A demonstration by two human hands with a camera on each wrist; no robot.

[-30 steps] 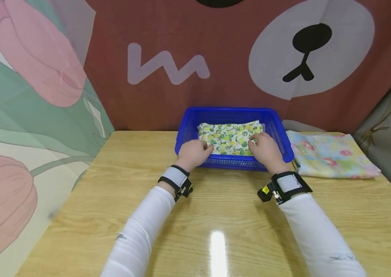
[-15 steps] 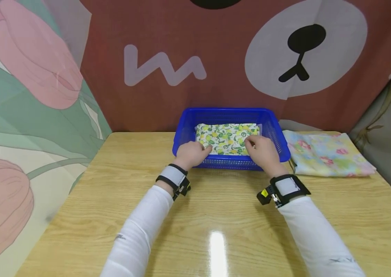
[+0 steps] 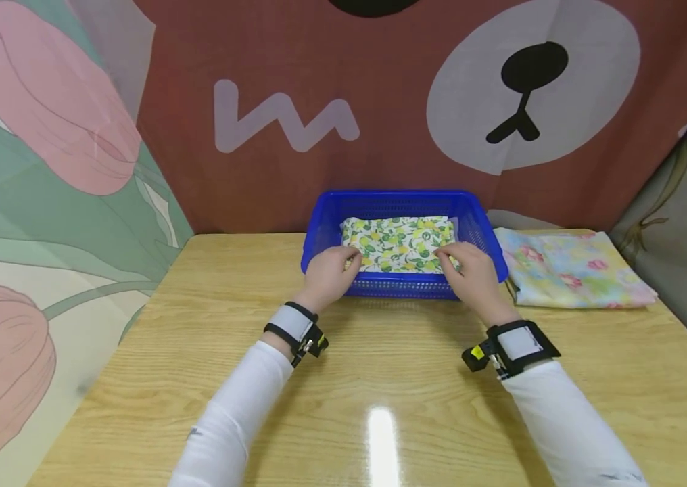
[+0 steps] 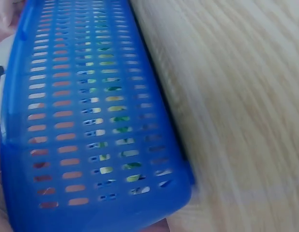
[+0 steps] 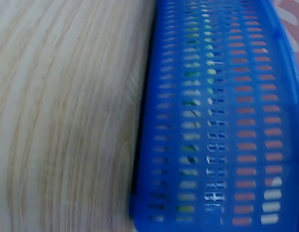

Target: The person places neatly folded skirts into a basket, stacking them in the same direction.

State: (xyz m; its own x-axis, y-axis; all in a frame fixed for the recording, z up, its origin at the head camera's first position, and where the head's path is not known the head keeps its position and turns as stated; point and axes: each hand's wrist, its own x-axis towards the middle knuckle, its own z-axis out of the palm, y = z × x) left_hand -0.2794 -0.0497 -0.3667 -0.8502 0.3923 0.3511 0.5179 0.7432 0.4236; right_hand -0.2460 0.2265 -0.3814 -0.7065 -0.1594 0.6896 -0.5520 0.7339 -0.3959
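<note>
A folded white cloth with a yellow and green lemon print (image 3: 401,242) lies flat inside a blue plastic basket (image 3: 404,277). My left hand (image 3: 329,274) hovers around the basket's front left rim, its fingers loosely bent and no cloth seen in them. Over the front right rim is my right hand (image 3: 472,270), thumb and index finger bent near each other, likewise without visible cloth. In the left wrist view the slotted basket wall (image 4: 91,121) fills the left half, with lemon print showing through. The right wrist view has the same wall (image 5: 212,121); no fingers show there.
To the right of the basket lies a folded pastel cloth with pink flowers (image 3: 575,270). The basket stands on a wooden table (image 3: 416,392), close to its back edge. A printed curtain (image 3: 295,189) hangs right behind.
Both hands have drawn back slightly toward the front rim and a little apart. The lemon cloth's raised right corner has come down flat. The basket shifts slightly left in view as the head turns.
</note>
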